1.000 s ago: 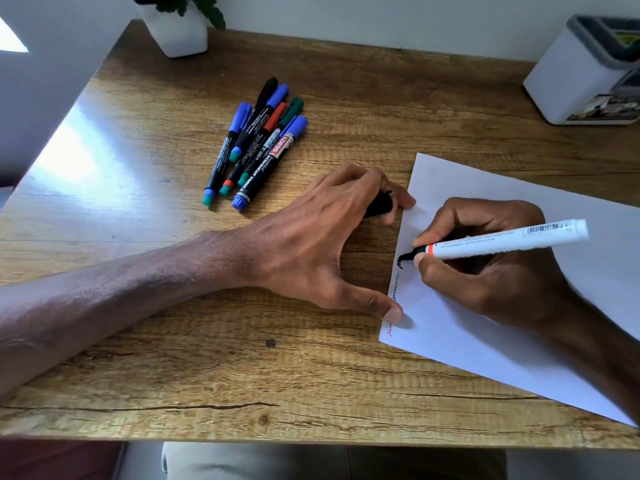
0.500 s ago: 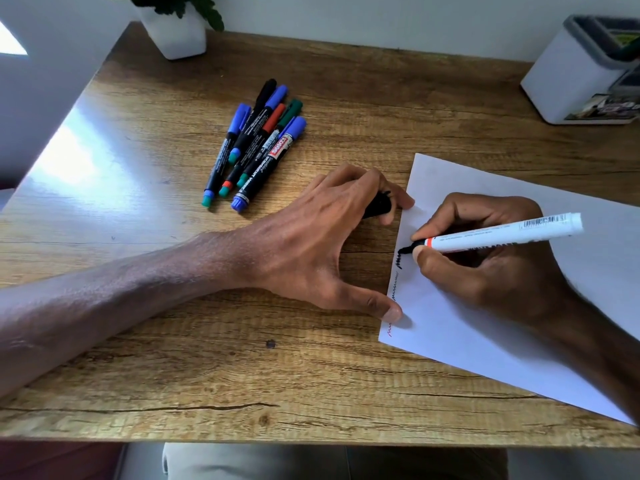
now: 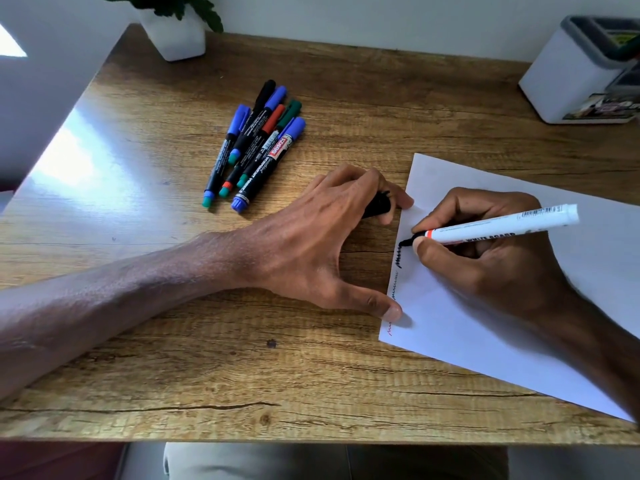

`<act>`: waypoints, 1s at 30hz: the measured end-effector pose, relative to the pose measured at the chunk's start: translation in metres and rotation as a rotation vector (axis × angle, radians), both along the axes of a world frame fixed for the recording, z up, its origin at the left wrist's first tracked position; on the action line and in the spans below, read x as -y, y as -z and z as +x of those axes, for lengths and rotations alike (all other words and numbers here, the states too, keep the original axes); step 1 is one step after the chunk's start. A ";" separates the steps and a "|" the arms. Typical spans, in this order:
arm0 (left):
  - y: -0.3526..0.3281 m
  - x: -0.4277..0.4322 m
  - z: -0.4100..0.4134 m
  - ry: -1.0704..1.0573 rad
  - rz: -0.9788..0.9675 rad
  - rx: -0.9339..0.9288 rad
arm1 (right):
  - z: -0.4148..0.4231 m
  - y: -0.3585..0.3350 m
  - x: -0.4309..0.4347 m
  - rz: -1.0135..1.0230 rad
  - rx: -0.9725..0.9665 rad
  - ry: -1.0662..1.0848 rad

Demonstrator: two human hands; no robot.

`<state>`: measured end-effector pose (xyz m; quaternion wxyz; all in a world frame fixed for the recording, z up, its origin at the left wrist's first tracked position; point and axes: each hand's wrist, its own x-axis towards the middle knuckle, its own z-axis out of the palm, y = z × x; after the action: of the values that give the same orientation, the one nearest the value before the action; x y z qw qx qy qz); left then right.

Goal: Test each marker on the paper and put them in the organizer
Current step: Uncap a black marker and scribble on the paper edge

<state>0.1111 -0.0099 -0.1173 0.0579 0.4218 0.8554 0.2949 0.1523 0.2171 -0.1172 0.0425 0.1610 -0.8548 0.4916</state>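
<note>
Right hand (image 3: 485, 261) grips the white marker (image 3: 502, 225) pen-style, black tip down on the paper (image 3: 519, 341) by its left edge, at the top of a black squiggle (image 3: 399, 256). Left hand (image 3: 311, 244) pins that edge: thumb pressed near the paper's front-left corner, fingers curled round a black cap (image 3: 379, 206), prob. this marker's. Below the black mark sit a thin dark squiggle and a red one, so approx. three tests show. Left to do: about six capped markers (image 3: 256, 147) bunched toward the desk's (image 3: 173, 358) back-left, likely untested. Organizer (image 3: 571, 74) at the back-right corner is a white tub w/ grey rim; something dark green pokes out, can't tell what.
</note>
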 end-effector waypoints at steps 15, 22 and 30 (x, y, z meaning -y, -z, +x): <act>0.002 0.000 0.001 -0.001 0.014 -0.031 | -0.003 0.002 -0.004 -0.337 0.058 0.120; 0.000 0.005 0.000 -0.121 0.259 0.008 | -0.008 -0.006 -0.009 -0.484 0.112 0.087; 0.007 0.003 -0.006 -0.103 0.194 -0.056 | -0.004 -0.013 -0.007 -0.489 0.112 -0.009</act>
<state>0.1048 -0.0129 -0.1240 -0.0225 0.3891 0.8446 0.3671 0.1483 0.2240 -0.1044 0.0306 0.1222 -0.7108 0.6920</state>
